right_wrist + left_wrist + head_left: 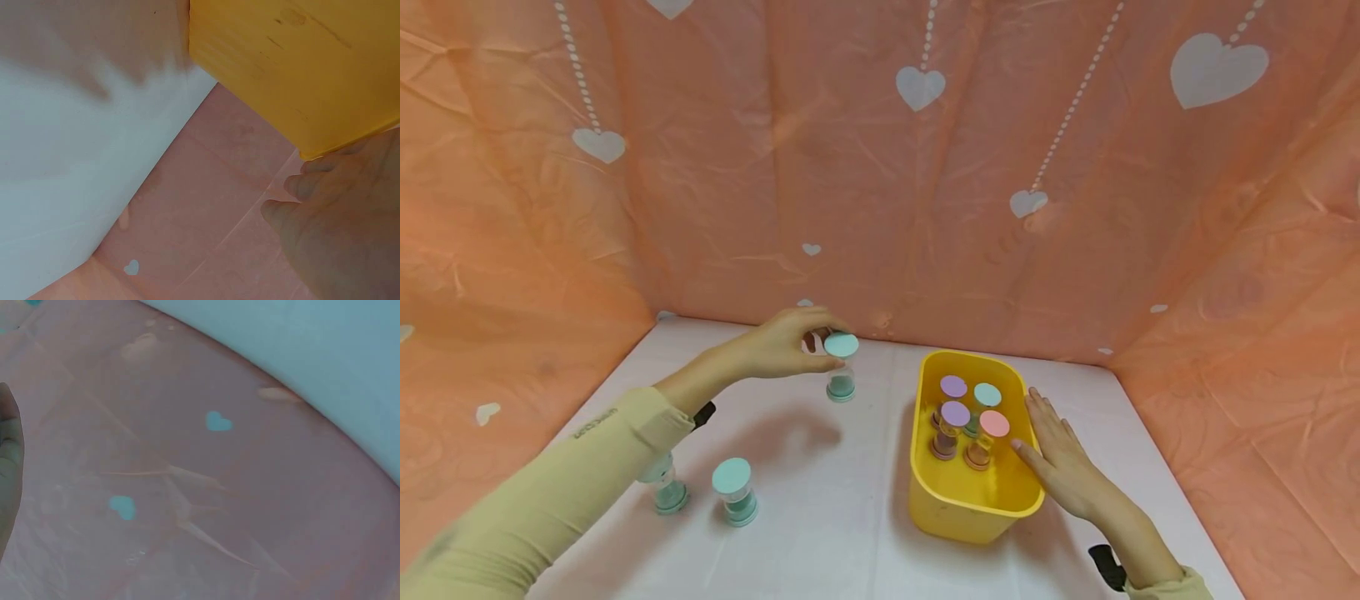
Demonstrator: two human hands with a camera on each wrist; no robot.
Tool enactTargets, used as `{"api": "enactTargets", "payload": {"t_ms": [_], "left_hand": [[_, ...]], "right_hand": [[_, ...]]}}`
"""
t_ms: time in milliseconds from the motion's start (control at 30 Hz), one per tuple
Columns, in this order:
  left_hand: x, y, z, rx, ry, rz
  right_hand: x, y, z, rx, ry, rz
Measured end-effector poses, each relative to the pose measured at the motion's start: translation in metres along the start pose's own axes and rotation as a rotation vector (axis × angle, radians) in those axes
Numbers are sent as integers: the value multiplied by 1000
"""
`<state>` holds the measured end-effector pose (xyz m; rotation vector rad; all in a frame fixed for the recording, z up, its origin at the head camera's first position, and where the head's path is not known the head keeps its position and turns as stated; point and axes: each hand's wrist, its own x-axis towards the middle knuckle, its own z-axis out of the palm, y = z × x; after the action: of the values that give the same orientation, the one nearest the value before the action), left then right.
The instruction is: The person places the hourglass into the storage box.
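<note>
Gripping, over the far part of a white table (pixel 820 542): left hand (pixel 790 343), with a teal-capped sand timer (pixel 842 382) pinched upright between thumb and fingers near its cap. Held high up, probably to keep the base level; lifted or touching down, cannot tell. Laid along the three o'clock rim of a yellow bin (pixel 957 522), fingers straight: right hand (pixel 1060 462), likely as a steadying touch against sliding.

At four o'clock from the held timer, the bin, long sides pointing roughly toward twelve. Inside, grouped upright, perhaps for stability on flat bases: a far purple-capped timer (pixel 953 386) at eleven, a pale-blue-capped timer (pixel 987 395) past twelve, a near purple-capped timer (pixel 955 415) at ten, a pink-capped timer (pixel 993 425) near the middle.

Between seven and eight from the left hand, a standing teal-capped timer (pixel 737 493); at eight, a second one (pixel 670 493), partly behind the left sleeve (pixel 550 492).

Between held timer and bin, a strip of table with sideways room; nearest raised edge, the bin's nine o'clock rim. Toward six inside, bare yellow floor. At twelve, close beyond the left hand, the table's back edge against a heart-printed curtain (pixel 865 167), with little depth to spare.
</note>
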<state>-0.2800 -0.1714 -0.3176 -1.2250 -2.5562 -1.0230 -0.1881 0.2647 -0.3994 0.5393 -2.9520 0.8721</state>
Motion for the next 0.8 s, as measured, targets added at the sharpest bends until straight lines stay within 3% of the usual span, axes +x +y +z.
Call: {"api": "enactTargets", "payload": {"t_ms": [300,600,800], "left_hand": [[26,28,12,-58,-46,38],[56,50,31,-91,-97,163],[73,64,49,-119,-170,201]], "right_hand": [[-1,0,0,0,0,-3],[-1,0,-1,4,-4,5],[0,-1,0,1,-10,10]]}}
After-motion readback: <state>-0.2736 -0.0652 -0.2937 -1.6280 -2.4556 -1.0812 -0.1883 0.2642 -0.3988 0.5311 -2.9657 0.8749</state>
